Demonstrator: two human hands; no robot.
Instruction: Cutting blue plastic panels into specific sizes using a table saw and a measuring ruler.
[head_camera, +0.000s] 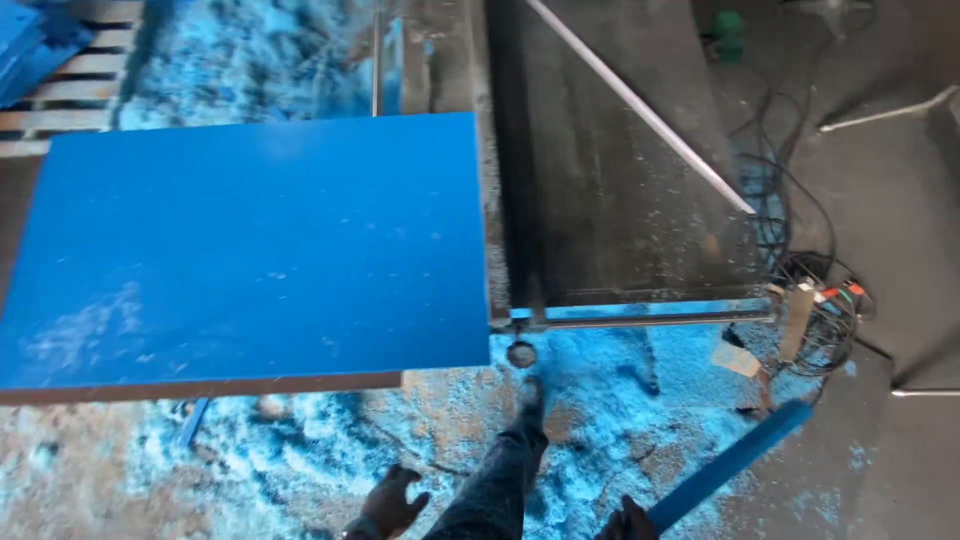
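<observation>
One blue strip (730, 464) in right hand's (627, 520) closed grip; left hand (392, 503) open, empty.

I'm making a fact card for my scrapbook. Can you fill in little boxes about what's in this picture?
Place: workshop floor covered in blue shavings
Biggest thing: flat blue board on a dark metal table
Left hand: open, holding nothing, above the shavings
Right hand: gripping a long blue strip
Also there: tangled cables, a wooden pallet, a leg and shoe
</observation>
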